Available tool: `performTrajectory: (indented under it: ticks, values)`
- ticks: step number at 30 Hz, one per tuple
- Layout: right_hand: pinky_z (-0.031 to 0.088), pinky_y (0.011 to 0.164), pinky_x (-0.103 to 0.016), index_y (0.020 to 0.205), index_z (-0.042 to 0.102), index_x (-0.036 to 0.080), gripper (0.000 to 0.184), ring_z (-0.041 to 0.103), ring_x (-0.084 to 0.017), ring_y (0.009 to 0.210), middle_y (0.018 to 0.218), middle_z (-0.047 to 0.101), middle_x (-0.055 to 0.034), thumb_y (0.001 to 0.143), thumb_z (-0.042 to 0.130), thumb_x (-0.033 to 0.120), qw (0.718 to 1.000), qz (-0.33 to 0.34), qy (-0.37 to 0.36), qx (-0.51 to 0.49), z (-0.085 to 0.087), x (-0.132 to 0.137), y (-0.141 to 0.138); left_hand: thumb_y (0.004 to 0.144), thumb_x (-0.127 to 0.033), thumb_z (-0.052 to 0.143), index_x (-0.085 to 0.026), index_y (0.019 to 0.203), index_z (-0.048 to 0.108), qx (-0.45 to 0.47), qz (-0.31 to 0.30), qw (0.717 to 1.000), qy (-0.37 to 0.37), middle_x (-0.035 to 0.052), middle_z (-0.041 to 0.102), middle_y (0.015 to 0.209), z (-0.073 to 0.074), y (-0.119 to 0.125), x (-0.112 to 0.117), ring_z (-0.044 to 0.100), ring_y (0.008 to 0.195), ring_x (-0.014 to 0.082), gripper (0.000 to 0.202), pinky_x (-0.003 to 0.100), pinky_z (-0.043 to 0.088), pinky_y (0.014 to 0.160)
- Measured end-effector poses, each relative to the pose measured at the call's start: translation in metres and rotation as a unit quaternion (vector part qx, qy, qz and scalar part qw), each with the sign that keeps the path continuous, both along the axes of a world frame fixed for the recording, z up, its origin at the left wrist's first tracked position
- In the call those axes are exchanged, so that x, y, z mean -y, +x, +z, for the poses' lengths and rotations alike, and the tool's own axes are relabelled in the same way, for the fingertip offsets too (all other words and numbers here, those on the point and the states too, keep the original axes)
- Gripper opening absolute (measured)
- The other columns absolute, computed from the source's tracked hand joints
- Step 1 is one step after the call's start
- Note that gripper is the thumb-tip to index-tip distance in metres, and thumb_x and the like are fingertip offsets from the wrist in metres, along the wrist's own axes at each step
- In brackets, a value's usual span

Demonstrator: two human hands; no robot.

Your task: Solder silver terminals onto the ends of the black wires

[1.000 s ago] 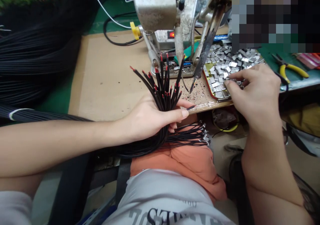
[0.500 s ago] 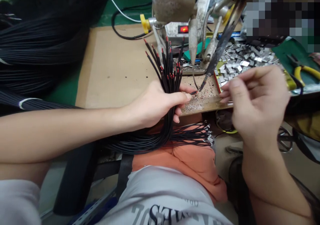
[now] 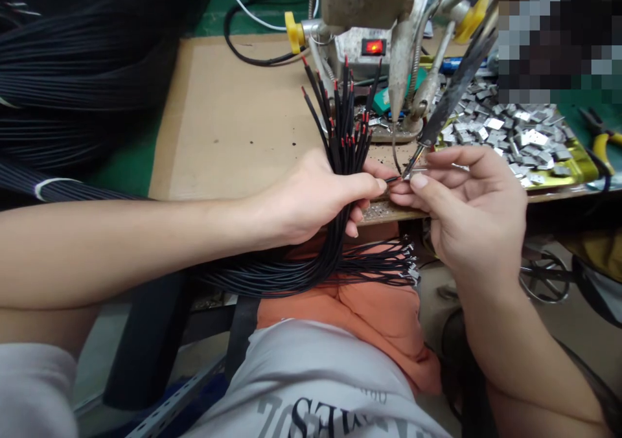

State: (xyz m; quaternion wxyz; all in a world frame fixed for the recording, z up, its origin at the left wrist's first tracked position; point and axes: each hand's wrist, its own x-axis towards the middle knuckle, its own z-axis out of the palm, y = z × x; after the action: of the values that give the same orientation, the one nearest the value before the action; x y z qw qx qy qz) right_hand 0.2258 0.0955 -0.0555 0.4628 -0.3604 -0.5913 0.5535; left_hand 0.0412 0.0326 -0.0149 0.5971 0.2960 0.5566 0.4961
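Black wires [image 3: 346, 159] in left hand [image 3: 311, 198], tips upward

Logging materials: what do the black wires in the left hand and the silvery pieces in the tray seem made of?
The black wires look plastic-insulated: matte, bending softly, with red tips. The silvery pieces look like stamped sheet metal, bright and reflective, possibly plated; which metal is unclear.

Left hand [image 3: 311, 198]: black wires [image 3: 347, 140], red tips. Right of right hand [image 3: 466, 214]: silver clips [image 3: 529, 138] on gold tray [image 3: 578, 173]. Below hands: orange cloth [image 3: 383, 341], pale grey shirt [image 3: 311, 376], dark lettering [image 3: 306, 418]. Beyond hands: lit red switch [image 3: 373, 46], yellow knob [image 3: 293, 32].
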Motion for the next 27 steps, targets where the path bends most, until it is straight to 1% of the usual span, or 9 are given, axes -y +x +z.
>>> performTrajectory:
  ticks: [3, 6, 11, 14, 19, 23, 27]
  values:
    - [0.079, 0.086, -0.034, 0.105, 0.072, 0.025, 0.021, 0.089, -0.019, 0.082, 0.087, 0.083, 0.0029, 0.095, 0.090, 0.022, 1.000, 0.004, -0.001, 0.011, 0.0000, 0.0012, -0.0004, 0.089, -0.004, 0.074, -0.015, 0.092, 0.080, -0.009, 0.005, 1.000, -0.007, -0.0041, 0.060, 0.052, 0.0019, 0.0009, -0.0010, 0.056, 0.044, 0.0116, 0.012, 0.023, 0.052, 0.040]
    - [0.079, 0.085, -0.034, 0.104, 0.072, 0.025, 0.021, 0.089, -0.020, 0.083, 0.086, 0.084, 0.0020, 0.095, 0.091, 0.023, 1.000, 0.009, -0.005, 0.002, -0.0006, 0.0024, -0.0011, 0.089, -0.004, 0.074, -0.015, 0.090, 0.079, -0.012, 0.009, 1.000, -0.011, -0.0046, 0.059, 0.051, 0.0030, 0.0018, -0.0012, 0.055, 0.043, 0.0117, 0.012, 0.023, 0.051, 0.039]
    - [0.078, 0.085, -0.035, 0.103, 0.073, 0.025, 0.022, 0.090, -0.021, 0.084, 0.088, 0.085, 0.0017, 0.095, 0.093, 0.027, 1.000, 0.012, -0.008, -0.008, -0.0018, 0.0030, -0.0019, 0.090, -0.004, 0.074, -0.015, 0.091, 0.079, -0.006, 0.003, 1.000, 0.001, -0.0043, 0.061, 0.053, 0.0014, 0.0009, -0.0006, 0.056, 0.043, 0.0113, 0.012, 0.022, 0.051, 0.039]
    - [0.078, 0.084, -0.035, 0.103, 0.073, 0.025, 0.021, 0.090, -0.021, 0.083, 0.088, 0.086, 0.0011, 0.095, 0.093, 0.025, 1.000, 0.013, -0.010, -0.013, -0.0017, 0.0025, -0.0024, 0.091, -0.003, 0.073, -0.015, 0.092, 0.078, -0.002, 0.004, 1.000, 0.003, -0.0043, 0.061, 0.053, 0.0009, 0.0001, -0.0003, 0.056, 0.043, 0.0112, 0.012, 0.022, 0.051, 0.039]
    - [0.079, 0.087, -0.036, 0.104, 0.073, 0.025, 0.019, 0.091, -0.022, 0.088, 0.089, 0.087, 0.0015, 0.097, 0.091, 0.025, 1.000, 0.011, -0.016, -0.006, -0.0005, 0.0031, -0.0036, 0.090, -0.005, 0.075, -0.015, 0.094, 0.080, -0.002, 0.003, 1.000, 0.001, -0.0039, 0.062, 0.056, 0.0014, -0.0006, 0.0006, 0.057, 0.045, 0.0106, 0.012, 0.021, 0.052, 0.040]
    - [0.079, 0.085, -0.034, 0.104, 0.073, 0.025, 0.019, 0.091, -0.022, 0.086, 0.088, 0.087, 0.0014, 0.096, 0.091, 0.022, 1.000, 0.016, -0.016, -0.021, -0.0003, 0.0036, -0.0037, 0.089, -0.004, 0.074, -0.014, 0.093, 0.079, -0.001, 0.008, 1.000, 0.010, -0.0024, 0.065, 0.058, 0.0013, -0.0002, 0.0010, 0.058, 0.046, 0.0111, 0.012, 0.022, 0.052, 0.039]
    - [0.079, 0.086, -0.037, 0.104, 0.072, 0.026, 0.020, 0.091, -0.022, 0.087, 0.088, 0.086, 0.0021, 0.097, 0.091, 0.025, 1.000, 0.019, -0.020, -0.014, -0.0001, 0.0040, -0.0029, 0.089, -0.004, 0.075, -0.015, 0.092, 0.080, -0.003, 0.002, 1.000, 0.009, -0.0030, 0.064, 0.057, 0.0003, 0.0001, 0.0008, 0.058, 0.046, 0.0108, 0.012, 0.022, 0.052, 0.040]
